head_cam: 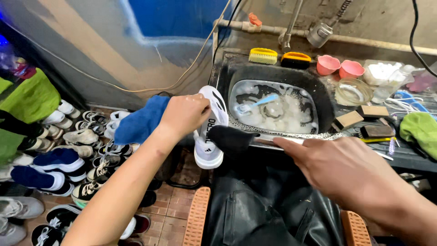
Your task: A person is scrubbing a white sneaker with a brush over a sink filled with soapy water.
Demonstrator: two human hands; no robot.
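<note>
My left hand grips a white sports shoe with black markings, held sole-outward in front of the sink. My right hand holds a brush by its thin handle; the brush's dark head rests against the shoe's side. Behind the shoe a black sink holds foamy water, and a blue toothbrush lies in it. A black leather apron covers my lap below both hands.
A blue cloth hangs left of the shoe. Many shoes crowd the floor at left. On the sink rim sit a yellow brush, an orange brush, two pink cups, a glass bowl and wooden blocks.
</note>
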